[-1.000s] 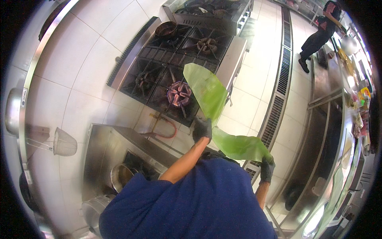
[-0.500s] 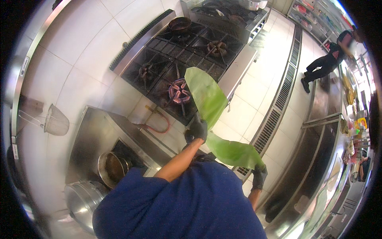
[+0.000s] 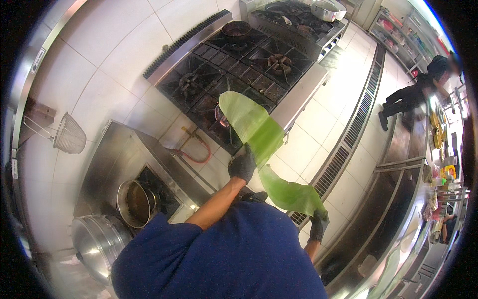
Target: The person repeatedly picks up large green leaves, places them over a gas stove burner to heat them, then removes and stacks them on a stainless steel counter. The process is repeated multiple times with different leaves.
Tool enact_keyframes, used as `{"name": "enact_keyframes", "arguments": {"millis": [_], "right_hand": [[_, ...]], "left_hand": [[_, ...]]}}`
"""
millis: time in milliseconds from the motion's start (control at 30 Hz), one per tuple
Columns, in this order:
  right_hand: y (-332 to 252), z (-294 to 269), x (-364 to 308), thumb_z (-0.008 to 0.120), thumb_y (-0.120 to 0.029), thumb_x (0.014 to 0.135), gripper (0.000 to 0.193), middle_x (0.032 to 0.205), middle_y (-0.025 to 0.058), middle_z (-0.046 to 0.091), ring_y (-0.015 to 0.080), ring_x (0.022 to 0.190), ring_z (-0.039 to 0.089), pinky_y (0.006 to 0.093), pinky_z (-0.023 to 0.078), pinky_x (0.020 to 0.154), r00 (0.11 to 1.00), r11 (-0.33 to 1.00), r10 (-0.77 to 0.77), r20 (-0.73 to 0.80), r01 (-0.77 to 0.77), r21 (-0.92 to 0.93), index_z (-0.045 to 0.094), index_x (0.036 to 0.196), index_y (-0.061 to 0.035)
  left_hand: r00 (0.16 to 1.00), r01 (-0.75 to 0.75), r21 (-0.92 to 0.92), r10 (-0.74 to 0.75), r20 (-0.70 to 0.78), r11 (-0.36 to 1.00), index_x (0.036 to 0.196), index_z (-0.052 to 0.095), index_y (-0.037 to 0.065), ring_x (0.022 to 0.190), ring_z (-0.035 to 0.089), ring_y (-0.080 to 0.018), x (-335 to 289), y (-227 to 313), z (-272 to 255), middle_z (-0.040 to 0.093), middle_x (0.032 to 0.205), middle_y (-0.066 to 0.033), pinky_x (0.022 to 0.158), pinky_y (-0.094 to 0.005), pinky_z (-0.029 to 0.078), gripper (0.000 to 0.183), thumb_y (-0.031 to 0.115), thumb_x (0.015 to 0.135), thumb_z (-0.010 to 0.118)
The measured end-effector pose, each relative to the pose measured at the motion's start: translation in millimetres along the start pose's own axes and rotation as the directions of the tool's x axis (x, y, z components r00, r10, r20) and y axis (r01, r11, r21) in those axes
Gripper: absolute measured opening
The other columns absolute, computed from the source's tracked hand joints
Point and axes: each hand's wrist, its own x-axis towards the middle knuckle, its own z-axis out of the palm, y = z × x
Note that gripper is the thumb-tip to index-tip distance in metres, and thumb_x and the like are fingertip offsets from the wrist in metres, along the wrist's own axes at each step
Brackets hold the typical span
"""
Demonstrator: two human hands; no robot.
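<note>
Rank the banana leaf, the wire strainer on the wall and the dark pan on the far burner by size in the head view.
1. banana leaf, clearly largest.
2. wire strainer and dark pan: look alike, and distance differs, so unranked.

My own blue-clad torso (image 3: 219,254) hides the floor at lower centre. The banana leaf (image 3: 264,149) covers part of the burner (image 3: 221,117) mid-frame. At upper right, a co-worker (image 3: 416,92) appears too small and blurred to read.

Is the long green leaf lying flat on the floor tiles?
No: the green leaf is held up in the air by the left hand and right hand, stretched above the stove.
</note>
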Motion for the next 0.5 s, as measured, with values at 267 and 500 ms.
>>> {"name": "enact_keyframes", "arguments": {"millis": [267, 500], "right_hand": [[0, 0, -7, 0.074, -0.022, 0.087, 0.025, 0.089, -0.0002, 0.060, 0.0097, 0.076, 0.057, 0.0247, 0.050, 0.064, 0.999, 1.000, 0.020, -0.025, -0.020, -0.008, 0.062, 0.101, -0.0048], [1, 0, -14, 0.074, -0.023, 0.087, 0.025, 0.088, -0.0004, 0.059, 0.0106, 0.076, 0.057, 0.0253, 0.050, 0.065, 0.998, 0.999, 0.046, -0.039, -0.045, 0.015, 0.062, 0.100, -0.0058]], "left_hand": [[0.999, -0.046, 0.064, 0.047, -0.020, 0.997, 0.146, 0.035, 0.001, 0.061, 0.068, -0.0346, -2, -2, -1, 0.067, 0.070, -0.0206, 0.054, -0.0481, 0.053, 0.067, 0.035, 0.092, 0.053], [0.994, -0.055, 0.048, 0.059, -0.089, 0.997, 0.145, 0.037, 0.002, 0.056, 0.066, -0.0353, -2, -3, 7, 0.065, 0.063, -0.0200, 0.051, -0.0496, 0.051, 0.062, 0.036, 0.094, 0.048]]}}
